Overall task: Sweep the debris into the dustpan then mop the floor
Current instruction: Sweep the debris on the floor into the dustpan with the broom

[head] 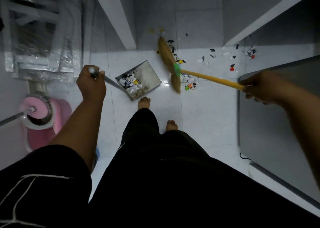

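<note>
The left grip curls round the grey handle of the metal dustpan, which rests on the white floor holding paper scraps. The right grip clasps the yellow-handled straw broom, whose bristles are among scattered debris.

The dustpan handle is being gripped by the left hand, out front; the broom handle is being gripped by the right hand, out wide.
</note>
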`<state>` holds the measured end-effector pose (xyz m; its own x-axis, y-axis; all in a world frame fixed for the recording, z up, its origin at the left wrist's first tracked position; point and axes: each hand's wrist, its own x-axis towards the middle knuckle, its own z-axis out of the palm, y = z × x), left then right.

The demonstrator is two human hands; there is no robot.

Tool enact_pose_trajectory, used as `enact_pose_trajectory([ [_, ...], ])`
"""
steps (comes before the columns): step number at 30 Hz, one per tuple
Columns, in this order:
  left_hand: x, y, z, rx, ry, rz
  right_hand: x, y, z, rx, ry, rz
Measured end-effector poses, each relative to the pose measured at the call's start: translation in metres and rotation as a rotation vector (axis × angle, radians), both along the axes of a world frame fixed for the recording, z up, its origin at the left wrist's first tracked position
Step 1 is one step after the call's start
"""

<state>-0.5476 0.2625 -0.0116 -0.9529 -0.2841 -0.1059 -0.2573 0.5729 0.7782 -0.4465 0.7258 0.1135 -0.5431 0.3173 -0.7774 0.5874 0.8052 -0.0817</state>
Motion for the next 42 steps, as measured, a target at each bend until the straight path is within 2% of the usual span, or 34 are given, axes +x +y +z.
enact_pose_trajectory([
  [5, -0.044, -0.005, -0.029, 0.006, -0.057, -0.098, -0.076, -0.049, 0.018, -0.106, 0.122, -0.193],
  [9, -0.063, -0.015, -0.042, 0.006, -0.089, -0.111, -0.143, -0.081, 0.004, -0.228, 0.184, -0.380],
  [13, -0.069, -0.031, -0.052, -0.067, -0.118, -0.111, -0.206, -0.102, -0.026, -0.340, 0.145, -0.547],
  [17, -0.069, -0.044, -0.056, -0.125, -0.103, -0.103, -0.247, -0.114, -0.064, -0.391, 0.062, -0.588],
  [23, -0.064, -0.047, -0.058, -0.098, -0.134, -0.033, -0.244, -0.109, -0.097, -0.246, -0.049, -0.593],
  [28, -0.062, -0.042, -0.055, -0.140, -0.151, -0.067, -0.210, -0.063, -0.056, -0.183, 0.052, -0.574],
  [34, -0.062, -0.028, -0.057, -0.103, -0.187, -0.072, -0.193, -0.029, 0.002, -0.279, 0.124, -0.606],
  [42, -0.077, 0.005, -0.058, -0.037, -0.144, -0.090, -0.261, -0.062, -0.062, -0.440, 0.274, -0.695],
])
